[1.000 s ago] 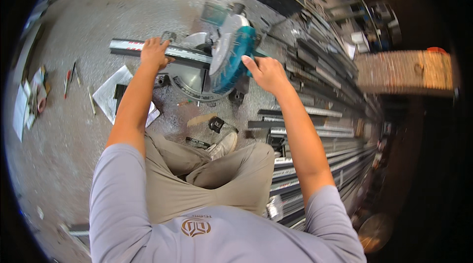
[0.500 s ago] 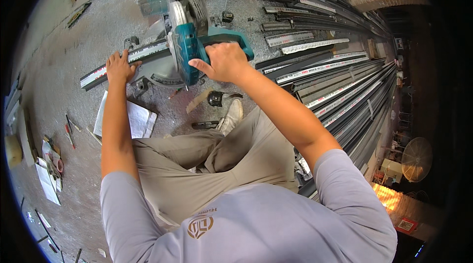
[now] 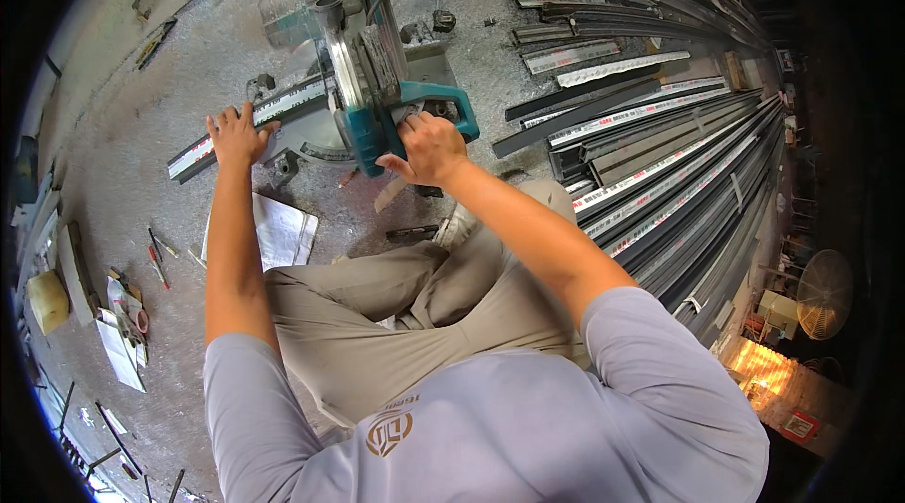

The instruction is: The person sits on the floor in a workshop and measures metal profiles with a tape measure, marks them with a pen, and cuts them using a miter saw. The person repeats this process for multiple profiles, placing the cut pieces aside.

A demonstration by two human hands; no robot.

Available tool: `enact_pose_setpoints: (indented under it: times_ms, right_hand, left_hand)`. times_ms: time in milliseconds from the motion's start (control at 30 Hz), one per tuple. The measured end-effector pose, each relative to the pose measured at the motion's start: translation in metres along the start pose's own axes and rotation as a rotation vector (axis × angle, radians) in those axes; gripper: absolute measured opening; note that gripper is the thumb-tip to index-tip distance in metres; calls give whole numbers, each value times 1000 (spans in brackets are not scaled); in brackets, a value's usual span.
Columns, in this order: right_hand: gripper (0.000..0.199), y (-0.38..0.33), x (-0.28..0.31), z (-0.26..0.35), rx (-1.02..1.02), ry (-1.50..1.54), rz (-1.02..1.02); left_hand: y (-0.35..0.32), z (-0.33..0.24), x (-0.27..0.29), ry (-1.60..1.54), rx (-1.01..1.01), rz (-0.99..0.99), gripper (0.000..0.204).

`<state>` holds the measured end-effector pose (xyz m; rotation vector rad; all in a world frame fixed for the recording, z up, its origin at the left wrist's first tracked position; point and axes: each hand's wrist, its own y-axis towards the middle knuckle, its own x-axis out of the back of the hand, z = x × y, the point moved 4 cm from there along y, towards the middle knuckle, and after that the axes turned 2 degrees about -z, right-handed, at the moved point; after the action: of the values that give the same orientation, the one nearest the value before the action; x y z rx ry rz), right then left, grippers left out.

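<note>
A teal and grey miter saw [image 3: 363, 135] stands on the floor in front of my crossed legs. My right hand [image 3: 430, 147] is closed around its teal handle, with the thumb lying along the near side. On the left of the saw, a long dark metal profile [image 3: 193, 159] with a printed white film strip lies across the saw base. My left hand [image 3: 238, 137] presses over this profile, fingers reaching across it and the thumb on the side nearer the saw. The saw head hides the profile's right end and the blade's contact with it.
Long dark profiles [image 3: 660, 211] lie stacked along the right. White paper sheets [image 3: 283, 231] rest by my left knee. A black tape measure [image 3: 443, 21] lies behind the saw, and pens [image 3: 156, 263] and a yellowish block [image 3: 47, 302] are at left. A fan [image 3: 824, 294] stands far right.
My right hand and the saw head have moved toward me, and the guard has turned. My left hand stays on the profile, its fingers a little more spread. The whole view has shifted slightly.
</note>
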<state>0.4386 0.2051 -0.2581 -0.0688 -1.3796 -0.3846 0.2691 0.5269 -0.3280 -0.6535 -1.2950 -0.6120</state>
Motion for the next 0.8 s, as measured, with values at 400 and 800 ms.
enact_pose_setpoints:
  times_ms: [400,800]
  right_hand:
    - [101,102,118,-4,-55,-35,409]
    - [101,242,180,-40,-78,28,22]
  left_hand:
    - [8,4,2,-78,-5,71,83]
    - [-59,131,14,20,37,-23,58]
